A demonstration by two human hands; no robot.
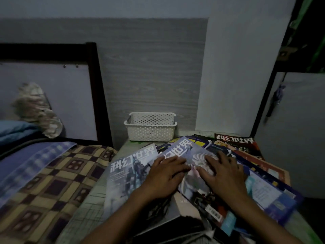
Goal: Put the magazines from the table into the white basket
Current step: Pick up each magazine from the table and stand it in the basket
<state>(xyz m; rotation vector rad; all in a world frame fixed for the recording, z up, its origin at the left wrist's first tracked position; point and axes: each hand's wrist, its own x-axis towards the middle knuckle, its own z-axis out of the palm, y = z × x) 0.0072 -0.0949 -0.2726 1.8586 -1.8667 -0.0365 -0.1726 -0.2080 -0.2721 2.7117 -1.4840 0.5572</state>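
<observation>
Several magazines lie fanned out and overlapping on the small table [91,205]. A pale blue-grey magazine [123,175] sits at the left. A second pale one [184,147] lies across the middle, and a red-covered one [241,143] is at the back right. My left hand [163,176] and my right hand [223,171] rest flat on the middle magazine, fingers spread, gripping nothing. The white perforated basket [150,132] stands behind the pile against the wall, apart from both hands. I see nothing inside it.
A bed with a checked brown-and-yellow blanket [44,187] borders the table on the left, with a dark bed frame [95,88] behind. A white cabinet side [295,131] closes off the right. The grey wood-grain wall stands directly behind the basket.
</observation>
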